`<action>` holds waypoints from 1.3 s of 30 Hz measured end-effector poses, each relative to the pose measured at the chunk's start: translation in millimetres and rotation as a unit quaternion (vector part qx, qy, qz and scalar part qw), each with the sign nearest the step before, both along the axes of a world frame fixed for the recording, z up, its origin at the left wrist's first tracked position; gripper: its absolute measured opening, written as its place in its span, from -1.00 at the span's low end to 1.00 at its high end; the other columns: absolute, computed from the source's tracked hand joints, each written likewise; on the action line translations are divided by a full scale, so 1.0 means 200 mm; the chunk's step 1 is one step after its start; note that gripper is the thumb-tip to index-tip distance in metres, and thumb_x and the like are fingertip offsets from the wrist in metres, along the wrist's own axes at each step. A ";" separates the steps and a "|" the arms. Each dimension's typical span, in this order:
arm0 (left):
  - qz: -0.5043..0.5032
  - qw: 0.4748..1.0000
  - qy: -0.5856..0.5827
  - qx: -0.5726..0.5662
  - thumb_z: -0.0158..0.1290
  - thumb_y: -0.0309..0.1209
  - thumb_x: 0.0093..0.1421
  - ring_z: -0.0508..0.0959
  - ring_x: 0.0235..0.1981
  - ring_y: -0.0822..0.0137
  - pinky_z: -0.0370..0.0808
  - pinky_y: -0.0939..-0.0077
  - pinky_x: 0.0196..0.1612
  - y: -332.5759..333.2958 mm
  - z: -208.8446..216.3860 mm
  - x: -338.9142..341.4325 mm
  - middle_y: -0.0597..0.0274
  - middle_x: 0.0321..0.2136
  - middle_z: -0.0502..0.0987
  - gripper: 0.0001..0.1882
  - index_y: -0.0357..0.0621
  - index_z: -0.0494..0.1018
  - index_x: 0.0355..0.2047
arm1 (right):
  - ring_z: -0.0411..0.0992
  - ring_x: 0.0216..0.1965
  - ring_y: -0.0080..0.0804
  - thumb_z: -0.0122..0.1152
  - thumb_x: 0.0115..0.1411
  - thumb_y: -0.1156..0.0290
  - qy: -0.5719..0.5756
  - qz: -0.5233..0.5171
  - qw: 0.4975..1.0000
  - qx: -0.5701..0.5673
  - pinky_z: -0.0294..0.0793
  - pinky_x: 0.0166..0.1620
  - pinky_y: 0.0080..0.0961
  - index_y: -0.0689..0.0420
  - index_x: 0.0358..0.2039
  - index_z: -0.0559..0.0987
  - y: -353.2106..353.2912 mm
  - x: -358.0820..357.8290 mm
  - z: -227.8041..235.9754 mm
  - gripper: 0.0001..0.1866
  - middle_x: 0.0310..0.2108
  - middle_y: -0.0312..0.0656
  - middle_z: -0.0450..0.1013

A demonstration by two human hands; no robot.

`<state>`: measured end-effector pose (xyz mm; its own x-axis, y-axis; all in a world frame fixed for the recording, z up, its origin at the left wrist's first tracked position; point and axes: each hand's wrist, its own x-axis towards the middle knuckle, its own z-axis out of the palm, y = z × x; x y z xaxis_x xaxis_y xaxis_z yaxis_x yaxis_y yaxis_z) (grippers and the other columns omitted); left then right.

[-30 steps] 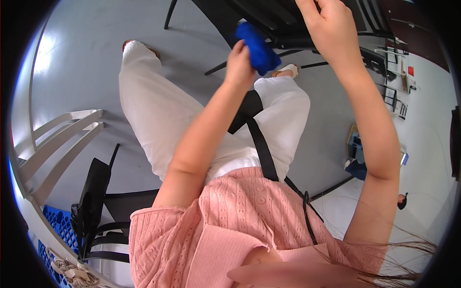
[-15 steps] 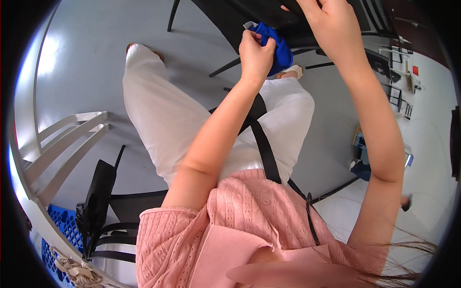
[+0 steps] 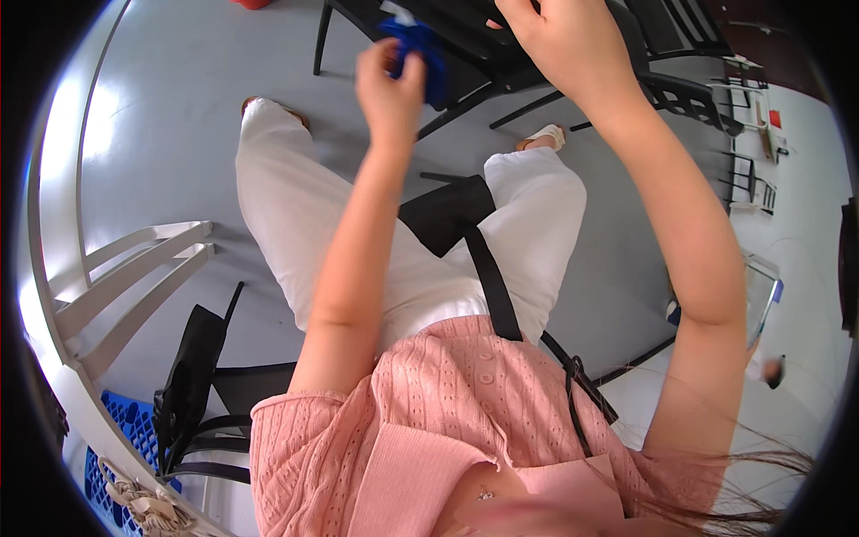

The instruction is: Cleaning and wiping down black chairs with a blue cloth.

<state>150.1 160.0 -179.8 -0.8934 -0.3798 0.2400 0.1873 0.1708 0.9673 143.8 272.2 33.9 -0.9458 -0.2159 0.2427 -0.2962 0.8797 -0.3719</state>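
My left hand (image 3: 386, 94) is closed round a bunched blue cloth (image 3: 435, 72), held up in front of a black chair (image 3: 456, 45) at the top of the view. A small white piece sticks up from the cloth's upper end; what it is I cannot make out. My right hand (image 3: 573, 40) is raised over the same chair, farther right, and the top edge cuts off most of its fingers. One fingertip shows at its left side. Whether that hand grips anything is hidden.
More black chairs (image 3: 684, 98) stand at the upper right. A white slatted rack (image 3: 134, 277) rises on the left. Below it are a blue plastic crate (image 3: 130, 412) and a black chair (image 3: 192, 385). A red object (image 3: 250, 3) shows at the top edge.
My left hand has moved left and upward with the blue cloth. My right hand has shifted somewhat to the left. The view has shifted slightly, bringing a red object in at the top.
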 end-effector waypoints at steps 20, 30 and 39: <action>-0.090 0.985 -0.143 -0.034 0.19 -0.46 0.08 0.40 -0.49 0.21 0.42 0.36 -0.34 0.11 0.16 0.29 0.12 -0.35 0.40 -0.76 -0.22 0.36 -0.30 | 0.54 -0.50 -0.04 0.01 0.28 0.33 -0.029 0.002 0.999 -0.042 0.47 -0.42 -0.26 0.27 -0.55 0.52 -0.01 0.01 0.03 -0.67 -0.59 0.02 0.51; -0.066 0.980 -0.005 -0.188 0.11 -0.54 0.04 0.54 -0.41 0.10 0.50 0.27 -0.39 0.19 0.15 0.27 0.12 -0.30 0.46 -0.73 -0.11 0.41 -0.20 | 0.53 -0.52 -0.05 0.04 0.27 0.35 -0.032 -0.002 0.998 -0.045 0.46 -0.44 -0.28 0.28 -0.55 0.52 -0.02 0.01 0.03 -0.68 -0.61 0.02 0.50; -0.085 0.980 0.042 -0.178 0.13 -0.53 0.00 0.55 -0.46 0.18 0.50 0.40 -0.42 0.22 0.15 0.28 0.27 -0.38 0.50 -0.70 -0.01 0.49 -0.20 | 0.52 -0.55 -0.07 0.04 0.26 0.35 -0.054 -0.014 0.995 -0.081 0.44 -0.46 -0.31 0.29 -0.55 0.53 -0.03 0.01 0.04 -0.68 -0.62 0.00 0.50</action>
